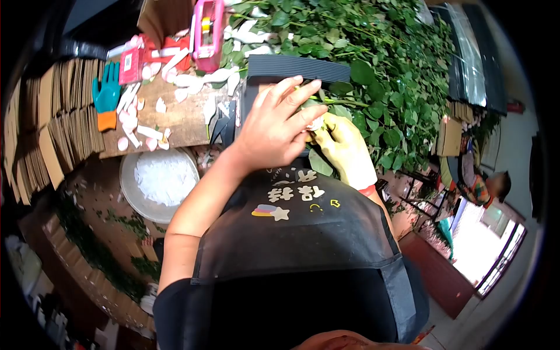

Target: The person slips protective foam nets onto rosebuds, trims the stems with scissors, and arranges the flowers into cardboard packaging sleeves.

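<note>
My right hand (344,149), in a pale yellow glove, is closed at the head of a small pale rose (315,124), with its stem mostly hidden. My bare left hand (274,125) reaches over from the left. Its fingers are stretched and spread, and the thumb side lies against the bloom. A green leaf (319,163) hangs below the gloved hand. Behind both hands lies a black ribbed strip (300,68).
Leafy stems (373,35) heap at the back right. A pink tape dispenser (207,38), scattered pale petals and a teal glove (107,90) lie left. Below stands a round tub (129,189) of white strips. Cardboard (55,96) is stacked far left; another person (475,181) is at right.
</note>
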`<act>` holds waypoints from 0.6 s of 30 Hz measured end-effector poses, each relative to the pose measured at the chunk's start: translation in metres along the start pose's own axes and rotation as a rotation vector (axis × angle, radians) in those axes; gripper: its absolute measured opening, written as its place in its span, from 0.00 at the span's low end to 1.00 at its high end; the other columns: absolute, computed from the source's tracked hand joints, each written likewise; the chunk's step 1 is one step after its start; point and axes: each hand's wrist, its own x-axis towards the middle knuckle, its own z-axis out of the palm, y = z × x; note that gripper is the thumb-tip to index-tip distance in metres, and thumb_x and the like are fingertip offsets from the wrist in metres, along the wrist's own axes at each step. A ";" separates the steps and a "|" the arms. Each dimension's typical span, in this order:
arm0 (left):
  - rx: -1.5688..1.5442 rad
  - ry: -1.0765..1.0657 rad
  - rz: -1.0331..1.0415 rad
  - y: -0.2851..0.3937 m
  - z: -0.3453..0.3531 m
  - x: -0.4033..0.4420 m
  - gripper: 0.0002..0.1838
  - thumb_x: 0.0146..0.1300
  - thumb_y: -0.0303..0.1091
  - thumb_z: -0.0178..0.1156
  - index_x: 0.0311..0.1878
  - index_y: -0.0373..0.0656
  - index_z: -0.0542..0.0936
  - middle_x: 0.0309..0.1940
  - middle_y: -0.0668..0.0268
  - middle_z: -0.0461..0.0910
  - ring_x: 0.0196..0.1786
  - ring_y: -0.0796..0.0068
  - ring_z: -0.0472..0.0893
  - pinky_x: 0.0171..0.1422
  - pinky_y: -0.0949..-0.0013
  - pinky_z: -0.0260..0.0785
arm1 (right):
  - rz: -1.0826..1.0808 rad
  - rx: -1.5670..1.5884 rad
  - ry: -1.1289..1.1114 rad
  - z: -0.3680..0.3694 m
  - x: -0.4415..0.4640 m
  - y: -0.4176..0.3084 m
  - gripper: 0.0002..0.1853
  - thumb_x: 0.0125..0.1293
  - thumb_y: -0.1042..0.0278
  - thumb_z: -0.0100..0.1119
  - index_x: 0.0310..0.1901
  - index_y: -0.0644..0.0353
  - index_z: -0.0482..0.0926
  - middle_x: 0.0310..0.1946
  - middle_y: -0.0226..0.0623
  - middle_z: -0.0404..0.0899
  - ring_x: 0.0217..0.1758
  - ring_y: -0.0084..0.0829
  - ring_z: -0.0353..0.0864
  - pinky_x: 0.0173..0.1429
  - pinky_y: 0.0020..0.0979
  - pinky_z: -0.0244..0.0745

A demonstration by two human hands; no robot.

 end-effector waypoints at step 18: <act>0.132 -0.280 -0.052 -0.048 0.018 -0.006 0.15 0.58 0.28 0.70 0.49 0.36 0.84 0.67 0.47 0.78 0.63 0.42 0.79 0.66 0.48 0.76 | -0.743 0.500 1.667 -0.236 -0.187 -0.026 0.17 0.84 0.56 0.54 0.61 0.58 0.82 0.50 0.45 0.91 0.53 0.46 0.92 0.65 0.52 0.87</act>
